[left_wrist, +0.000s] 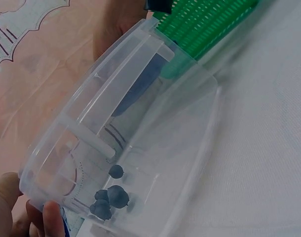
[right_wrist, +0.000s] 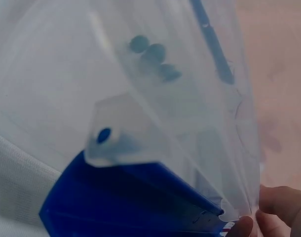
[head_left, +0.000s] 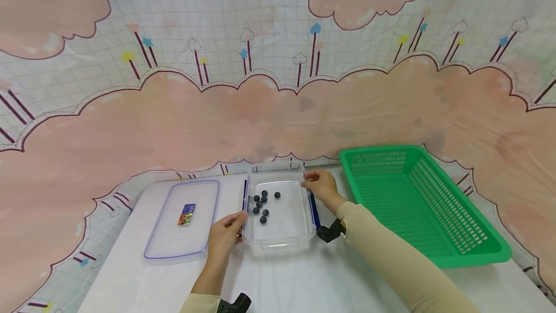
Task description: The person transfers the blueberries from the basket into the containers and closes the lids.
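A clear plastic storage box (head_left: 280, 244) holds several blueberries (head_left: 264, 199), gathered mostly at its left side. My left hand (head_left: 225, 233) grips the box's left rim near the front, thumb and fingers around the edge. At the far right corner, my right hand (head_left: 322, 188) pinches the rim; its fingertips (right_wrist: 281, 205) show in the right wrist view. Dark blue latch flaps hang along the sides, the right flap (right_wrist: 126, 202) being large in that view. Seen from the left wrist, the box wall (left_wrist: 126, 84) stands steeply tilted and the blueberries (left_wrist: 117, 196) lie low inside.
Left of the box lies a clear lid (head_left: 167, 243) with a purple-blue rim and a small colourful label (head_left: 187, 214) on it. A green perforated basket (head_left: 469, 255) stands on the right. A patterned cloth (head_left: 278, 124) hangs behind the white table (head_left: 278, 284).
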{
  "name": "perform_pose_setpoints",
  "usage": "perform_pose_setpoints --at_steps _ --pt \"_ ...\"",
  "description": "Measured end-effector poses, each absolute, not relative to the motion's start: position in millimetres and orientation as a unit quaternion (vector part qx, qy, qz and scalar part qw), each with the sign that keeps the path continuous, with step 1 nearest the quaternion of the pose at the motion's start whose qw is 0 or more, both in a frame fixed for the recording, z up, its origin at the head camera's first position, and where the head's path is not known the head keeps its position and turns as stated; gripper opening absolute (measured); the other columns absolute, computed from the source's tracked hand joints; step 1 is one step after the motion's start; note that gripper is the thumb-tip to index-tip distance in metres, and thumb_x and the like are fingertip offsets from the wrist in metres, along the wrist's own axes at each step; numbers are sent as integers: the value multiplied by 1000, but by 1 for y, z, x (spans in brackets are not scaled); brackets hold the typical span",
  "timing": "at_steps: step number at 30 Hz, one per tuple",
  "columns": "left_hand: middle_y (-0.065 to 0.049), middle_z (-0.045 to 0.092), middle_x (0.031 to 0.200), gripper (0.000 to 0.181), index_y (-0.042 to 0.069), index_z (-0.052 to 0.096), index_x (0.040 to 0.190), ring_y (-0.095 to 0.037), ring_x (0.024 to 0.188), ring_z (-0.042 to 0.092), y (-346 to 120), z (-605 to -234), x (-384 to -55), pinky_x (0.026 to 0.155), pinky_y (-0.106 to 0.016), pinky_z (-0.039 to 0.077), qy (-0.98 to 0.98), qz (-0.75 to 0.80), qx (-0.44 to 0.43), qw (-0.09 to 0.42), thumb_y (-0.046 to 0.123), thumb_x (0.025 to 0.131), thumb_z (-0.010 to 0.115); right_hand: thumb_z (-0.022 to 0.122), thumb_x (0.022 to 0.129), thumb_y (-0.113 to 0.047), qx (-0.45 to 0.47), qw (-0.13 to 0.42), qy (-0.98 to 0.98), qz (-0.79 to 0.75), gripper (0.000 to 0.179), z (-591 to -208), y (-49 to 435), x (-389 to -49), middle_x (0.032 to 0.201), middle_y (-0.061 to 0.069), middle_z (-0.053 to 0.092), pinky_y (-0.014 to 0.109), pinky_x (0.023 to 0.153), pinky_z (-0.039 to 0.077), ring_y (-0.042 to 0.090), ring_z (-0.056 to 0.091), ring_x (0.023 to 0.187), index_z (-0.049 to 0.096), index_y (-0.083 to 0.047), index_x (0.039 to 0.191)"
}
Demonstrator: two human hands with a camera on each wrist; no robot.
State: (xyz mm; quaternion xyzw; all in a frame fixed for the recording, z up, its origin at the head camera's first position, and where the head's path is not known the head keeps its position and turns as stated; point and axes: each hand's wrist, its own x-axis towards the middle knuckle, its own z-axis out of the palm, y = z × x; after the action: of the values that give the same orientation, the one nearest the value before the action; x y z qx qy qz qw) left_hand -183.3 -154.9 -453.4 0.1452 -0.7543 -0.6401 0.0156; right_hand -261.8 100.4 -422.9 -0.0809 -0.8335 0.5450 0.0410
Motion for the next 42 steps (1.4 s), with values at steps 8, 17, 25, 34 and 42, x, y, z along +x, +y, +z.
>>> perform_pose_setpoints --at_steps 8,17,25,34,42 --pt "-3 63 79 34 -2 69 117 -8 66 55 -160 -449 -185 54 -22 56 -773 -622 122 -3 21 92 70 75 85 -9 -114 10 -824 555 34 -427 105 -258 104 16 69 30 73 56 22 66 85 67 -1 116" --pt "-22 71 98 26 0 71 114 -23 75 69 -258 -438 -192 64 -22 54 -889 -426 85 142 17 96 64 75 86 -8 -111 21 -821 560 31 -427 103 -257 96 14 67 27 69 54 20 63 80 67 1 114" --pt "-26 66 98 36 -8 65 117 -41 87 61 -368 -479 -175 70 -51 46 -946 -254 138 148 18 93 63 74 87 -9 -118 17 -828 548 29 -426 97 -253 96 13 66 28 72 55 21 62 82 67 0 114" --pt "-18 68 86 38 -7 66 117 -33 79 61 -378 -491 -170 67 -42 43 -948 -255 152 119 24 95 65 76 85 -12 -97 46 -862 495 30 -411 89 -256 99 15 67 31 71 54 25 63 86 68 1 111" --pt "-24 68 90 36 -8 65 116 -42 84 63 -374 -486 -171 69 -50 46 -954 -234 144 119 21 94 66 77 83 -11 4 53 -841 538 31 -371 -1 -253 97 13 70 28 70 55 24 66 84 68 0 111"
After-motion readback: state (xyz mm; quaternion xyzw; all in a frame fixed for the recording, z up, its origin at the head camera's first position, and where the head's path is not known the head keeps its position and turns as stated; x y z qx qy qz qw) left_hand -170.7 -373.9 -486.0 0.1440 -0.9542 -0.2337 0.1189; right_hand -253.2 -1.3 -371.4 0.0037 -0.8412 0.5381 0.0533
